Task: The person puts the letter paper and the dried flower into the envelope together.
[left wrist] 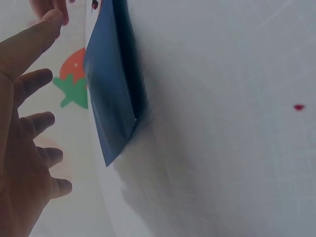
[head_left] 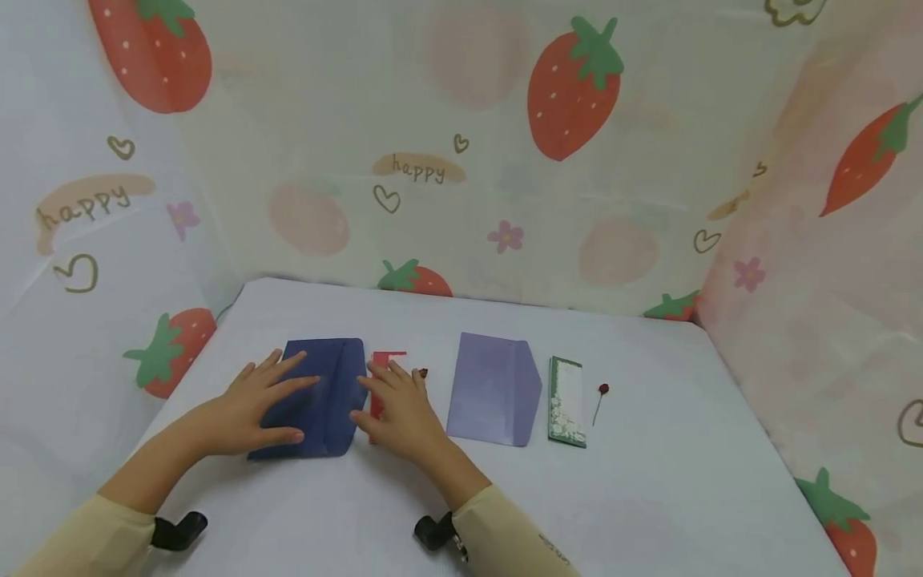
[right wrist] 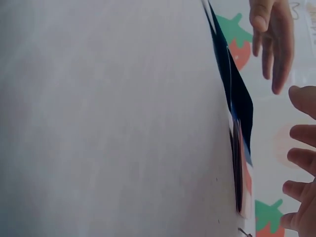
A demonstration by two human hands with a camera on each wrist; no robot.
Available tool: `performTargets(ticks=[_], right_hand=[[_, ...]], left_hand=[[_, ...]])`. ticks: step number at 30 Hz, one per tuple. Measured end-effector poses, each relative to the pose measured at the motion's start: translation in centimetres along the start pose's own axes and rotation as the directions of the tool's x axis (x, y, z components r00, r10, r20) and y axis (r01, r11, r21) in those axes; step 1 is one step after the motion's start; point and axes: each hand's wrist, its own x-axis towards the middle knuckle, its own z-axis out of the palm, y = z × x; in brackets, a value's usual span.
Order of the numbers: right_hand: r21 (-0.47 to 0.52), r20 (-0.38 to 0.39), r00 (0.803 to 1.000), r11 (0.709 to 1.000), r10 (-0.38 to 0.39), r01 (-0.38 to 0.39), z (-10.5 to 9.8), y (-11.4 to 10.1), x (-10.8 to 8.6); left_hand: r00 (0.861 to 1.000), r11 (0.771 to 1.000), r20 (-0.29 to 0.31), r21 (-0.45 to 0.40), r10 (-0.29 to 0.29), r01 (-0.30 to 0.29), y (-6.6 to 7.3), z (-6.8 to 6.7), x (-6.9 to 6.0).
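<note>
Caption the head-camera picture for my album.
Left hand over a navy envelope, right hand over a red card; lilac envelope and floral card farther right.

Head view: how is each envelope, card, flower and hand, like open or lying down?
Navy envelope: flap unfolded
Lavender envelope: flap unfolded
Red card: lying, partly hidden
Green-edged floral card: lying flat
Stemmed red rose: lying down
Left hand: open, fingers spread
Right hand: open, fingers spread

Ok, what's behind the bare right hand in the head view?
Parts of a red rectangular paper card and a small dark reddish tip show past the right hand. Much of the card and anything joined to that tip are covered.
</note>
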Motion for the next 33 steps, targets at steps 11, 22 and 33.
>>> performTargets(ticks=[11,22,33], right_hand=[[-0.04,0.018,1.0,0.999,0.017,-0.016,0.5,-0.7,0.6],[-0.09,0.071,0.996,0.995,0.06,-0.054,1.4,-0.6,1.2],[-0.132,0.086,0.994,0.99,0.062,-0.05,2.1,-0.4,1.7]], left_hand=[[0.999,0.999,0.001,0.02,0.034,-0.034,0.0,0.4,0.2],[0.997,1.0,0.082,0.02,0.004,-0.005,0.2,1.0,0.6],[0.992,0.999,0.126,0.032,0.012,-0.016,0.3,1.0,1.2]])
